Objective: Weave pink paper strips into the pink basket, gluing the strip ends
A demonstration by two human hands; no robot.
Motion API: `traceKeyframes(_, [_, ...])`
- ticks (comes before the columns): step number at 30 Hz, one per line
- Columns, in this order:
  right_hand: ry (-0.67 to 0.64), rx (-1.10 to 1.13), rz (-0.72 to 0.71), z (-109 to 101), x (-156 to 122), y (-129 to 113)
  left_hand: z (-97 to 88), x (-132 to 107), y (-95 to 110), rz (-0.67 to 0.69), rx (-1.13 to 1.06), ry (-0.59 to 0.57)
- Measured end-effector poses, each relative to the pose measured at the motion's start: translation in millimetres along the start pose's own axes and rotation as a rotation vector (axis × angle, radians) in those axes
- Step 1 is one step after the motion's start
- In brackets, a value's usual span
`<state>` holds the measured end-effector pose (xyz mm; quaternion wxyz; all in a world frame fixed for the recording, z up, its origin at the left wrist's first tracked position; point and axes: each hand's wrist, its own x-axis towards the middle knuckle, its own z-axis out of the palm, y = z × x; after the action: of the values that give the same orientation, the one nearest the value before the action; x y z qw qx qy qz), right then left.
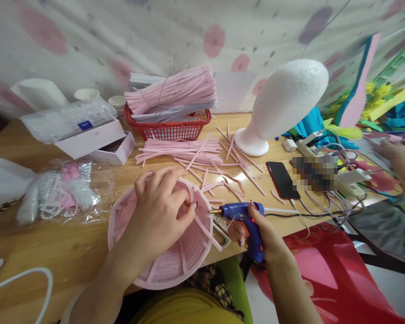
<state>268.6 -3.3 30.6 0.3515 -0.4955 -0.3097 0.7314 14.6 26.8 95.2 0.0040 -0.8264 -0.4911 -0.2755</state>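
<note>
My left hand (158, 211) reaches over a round pink basket (170, 272) made of fuzzy pipe cleaners, at the table's front edge. Its thumb and fingers are closed on a pink pipe cleaner (207, 234) at the right side of the basket; the far end sticks out past the rim. In my right hand (268, 238) is a blue glue gun (238, 210), its metal nozzle pointing left close to the rim. A clear glue stick (281, 211) pokes out of its back. Scissors (225, 238) lie partly hidden beneath the gun.
Loose pink pipe cleaners (182, 150) lie behind the basket, before a red plastic basket (175, 130) of bundles. A white foam head (286, 99), a phone (282, 180) and power strips with cables (351, 186) stand right. Bagged beads (67, 191) lie left. Another person's hand (396, 150) shows far right.
</note>
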Motion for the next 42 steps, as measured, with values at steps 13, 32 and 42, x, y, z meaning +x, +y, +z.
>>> traceKeyframes(13, [0.961, -0.540, -0.360, -71.5, -13.0, -26.2, 1.4, -5.7, -5.1, -0.060, -0.011, 0.029])
traceKeyframes(32, [1.077, -1.007, -0.252, -58.7, 7.9, -5.2, 4.0, -14.9, -19.5, -0.023, -0.006, 0.052])
traceKeyframes(42, [0.974, -0.926, -0.359, 2.2, -86.0, 11.5, -0.1, -11.9, -11.3, -0.066, -0.044, 0.055])
